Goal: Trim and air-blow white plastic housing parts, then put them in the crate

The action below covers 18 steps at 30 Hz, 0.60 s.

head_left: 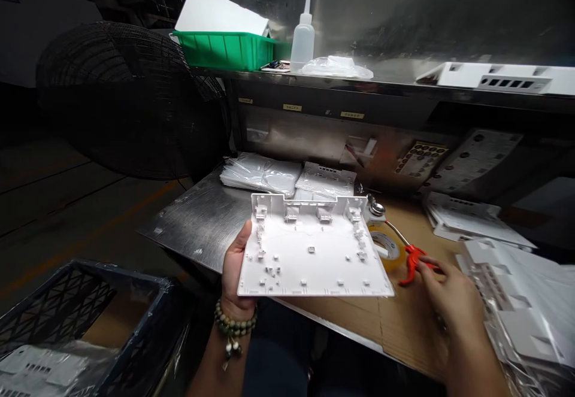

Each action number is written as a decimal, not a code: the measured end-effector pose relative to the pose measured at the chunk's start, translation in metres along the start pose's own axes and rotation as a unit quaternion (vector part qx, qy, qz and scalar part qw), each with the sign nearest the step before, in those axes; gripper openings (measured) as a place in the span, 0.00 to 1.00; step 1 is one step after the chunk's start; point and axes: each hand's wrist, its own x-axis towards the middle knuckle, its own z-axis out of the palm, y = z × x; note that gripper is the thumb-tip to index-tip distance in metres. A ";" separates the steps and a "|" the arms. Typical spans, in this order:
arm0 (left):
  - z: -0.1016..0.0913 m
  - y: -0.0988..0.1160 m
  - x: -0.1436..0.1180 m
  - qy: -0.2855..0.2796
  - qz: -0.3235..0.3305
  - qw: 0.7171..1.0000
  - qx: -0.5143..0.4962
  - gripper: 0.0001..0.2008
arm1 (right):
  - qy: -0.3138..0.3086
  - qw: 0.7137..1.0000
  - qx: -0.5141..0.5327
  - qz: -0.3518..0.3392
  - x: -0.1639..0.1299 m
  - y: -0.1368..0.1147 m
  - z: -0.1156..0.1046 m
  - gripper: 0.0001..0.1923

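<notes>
My left hand (238, 268) grips the left edge of a white plastic housing panel (323, 265), thumb on top. The panel is held tilted over the table's front edge, its inner side with clips and small posts facing me. To its right, the fingers of my right hand (449, 292) are closed on the handle of a red-orange air blow gun (412, 262) with a thin metal nozzle. A roll of clear tape (393, 247) lies just behind the panel's right edge, close to the gun.
Bagged white sheets (260, 172) and another panel (326, 176) lie at the back. Wrapped housings (516, 289) are stacked on the right. The shelf above bears a green bin (224, 51) and a nozzle bottle (302, 41). A fan (130, 97) and dark crate (135, 331) stand left.
</notes>
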 end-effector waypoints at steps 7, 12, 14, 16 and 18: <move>-0.022 0.012 -0.005 -0.084 -0.023 0.996 -0.020 0.44 | -0.078 0.993 -0.049 0.080 -0.041 0.031 0.012 0.40; -0.014 0.007 -0.010 0.066 0.036 0.997 0.002 0.35 | -0.063 0.990 0.019 0.122 -0.035 0.037 0.019 0.35; -0.011 0.004 -0.013 0.148 0.060 0.987 0.015 0.32 | -0.056 0.988 0.050 0.136 -0.030 0.041 0.020 0.35; -0.013 0.002 -0.014 0.184 0.077 0.980 0.026 0.30 | -0.048 0.983 0.095 0.148 -0.025 0.045 0.019 0.33; -0.020 0.002 -0.018 0.193 0.088 0.977 0.031 0.28 | -0.042 0.976 0.154 0.150 -0.024 0.048 0.015 0.32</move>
